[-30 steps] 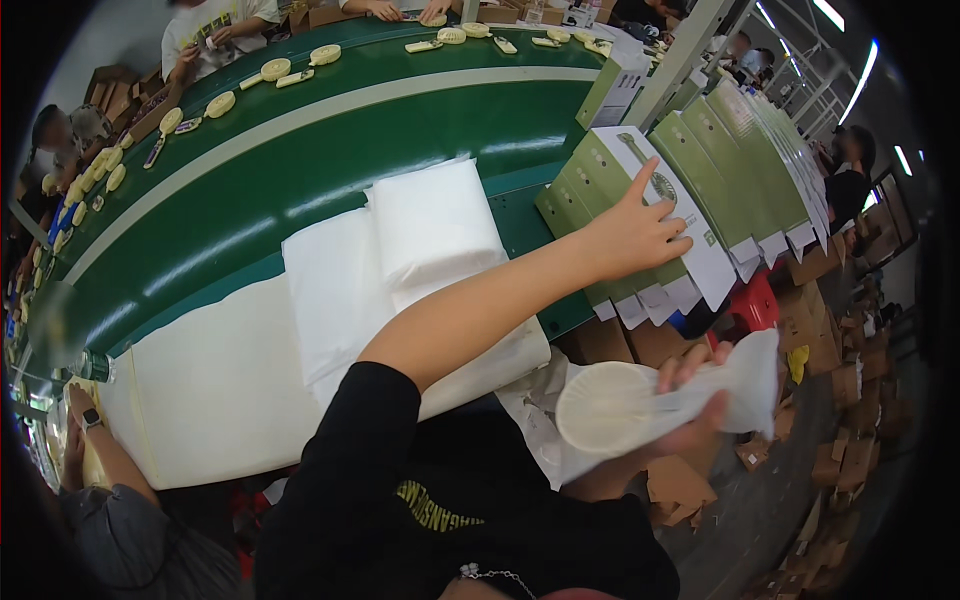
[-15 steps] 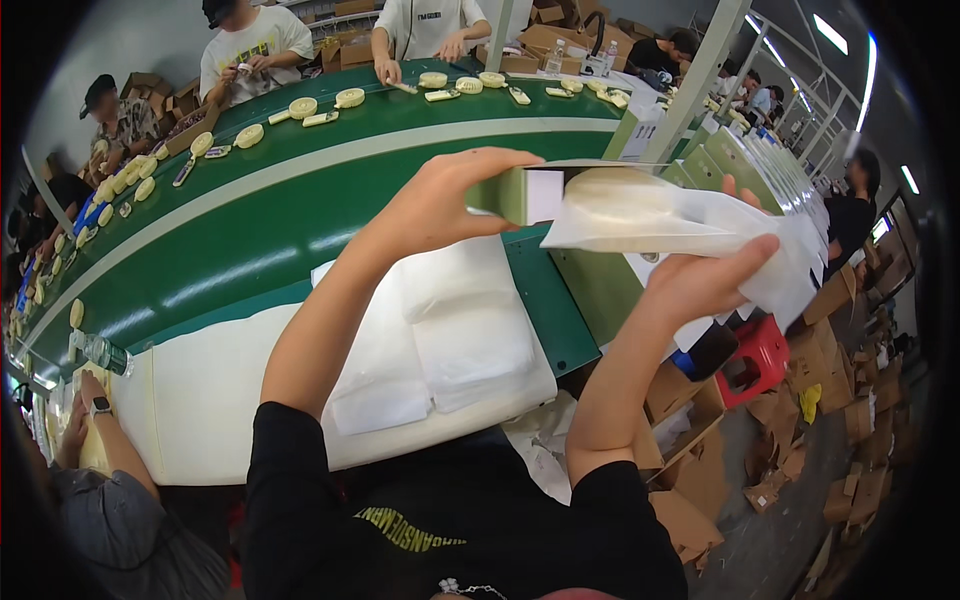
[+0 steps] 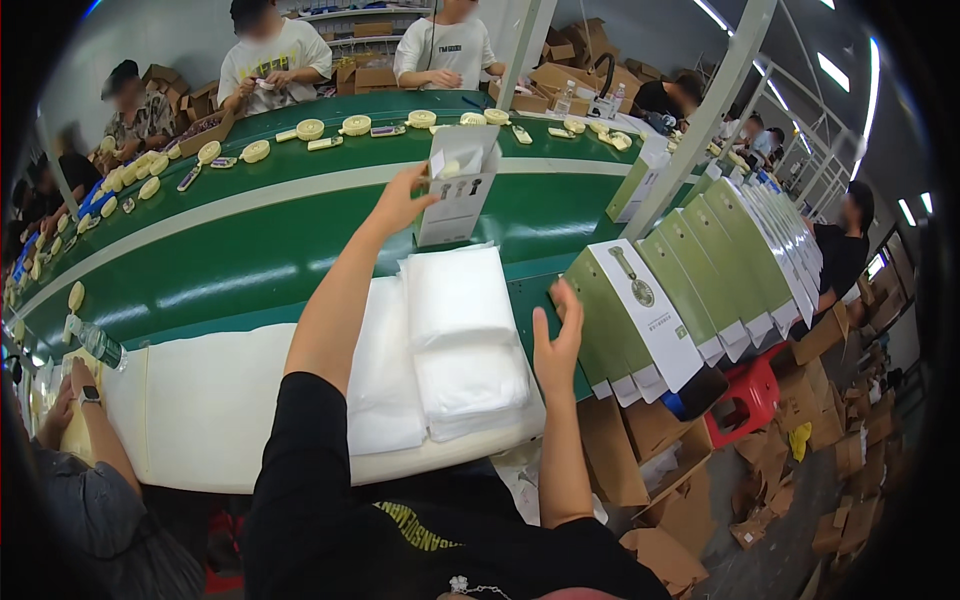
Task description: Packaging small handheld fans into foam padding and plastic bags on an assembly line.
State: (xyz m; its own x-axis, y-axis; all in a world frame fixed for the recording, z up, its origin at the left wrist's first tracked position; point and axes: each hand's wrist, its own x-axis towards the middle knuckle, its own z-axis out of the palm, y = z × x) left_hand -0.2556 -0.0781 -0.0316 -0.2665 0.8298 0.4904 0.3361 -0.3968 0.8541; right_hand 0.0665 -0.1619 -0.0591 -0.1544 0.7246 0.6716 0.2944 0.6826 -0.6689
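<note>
The person wears a black short-sleeved shirt with yellow lettering across the chest; forearms bare.

My left hand (image 3: pixel 405 200) holds a flat white-and-grey box (image 3: pixel 457 185) upright over the green belt, while a row of green-and-white boxes (image 3: pixel 700 270) leans at my right and brown cartons (image 3: pixel 640 455) sit below.

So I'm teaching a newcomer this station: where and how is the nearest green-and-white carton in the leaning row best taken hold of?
Grip the nearest green-and-white carton across its narrow green side, from the near left. That side is the only one exposed, since the next cartons lean against its far face. The right hand already sits there, open; the left hand holds a grey-and-white printed sleeve above the green conveyor belt.
</note>
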